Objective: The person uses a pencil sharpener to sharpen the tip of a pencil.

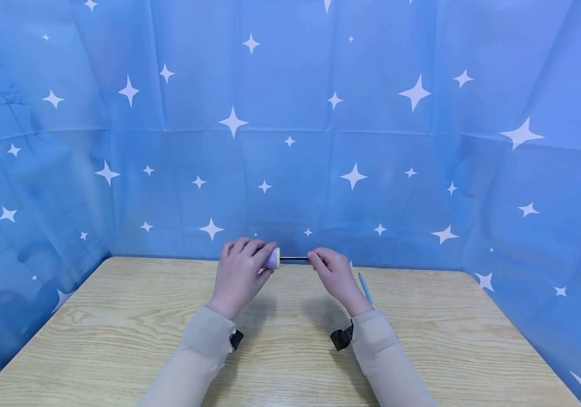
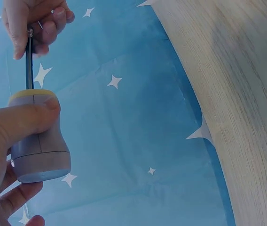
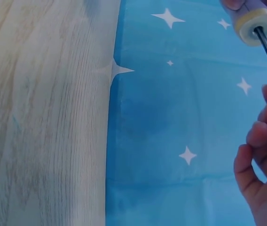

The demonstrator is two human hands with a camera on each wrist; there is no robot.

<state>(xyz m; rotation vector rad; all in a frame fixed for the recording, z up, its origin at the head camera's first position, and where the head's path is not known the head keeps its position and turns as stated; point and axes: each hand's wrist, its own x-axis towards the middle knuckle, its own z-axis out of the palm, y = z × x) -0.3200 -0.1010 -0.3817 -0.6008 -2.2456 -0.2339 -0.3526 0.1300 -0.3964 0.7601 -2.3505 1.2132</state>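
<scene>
Above the table's far edge, both hands hold a screwdriver with a thick lilac handle [image 2: 39, 136], a yellow collar and a thin dark metal shaft [image 1: 294, 258]. My left hand [image 1: 242, 271] grips the handle, thumb laid along its side. My right hand [image 1: 333, 272] pinches the far end of the shaft between thumb and fingers. The screwdriver lies roughly level, handle to the left. In the right wrist view the shaft comes out of the collar's pale round face [image 3: 256, 28]. The fingers partly hide the shaft's tip.
A slim blue pen-like stick [image 1: 365, 288] lies on the wooden table [image 1: 280, 362] beside the right wrist. A blue curtain [image 1: 290, 158] with white stars hangs close behind the table and at both sides. Each wrist carries a small black camera [image 1: 341, 338].
</scene>
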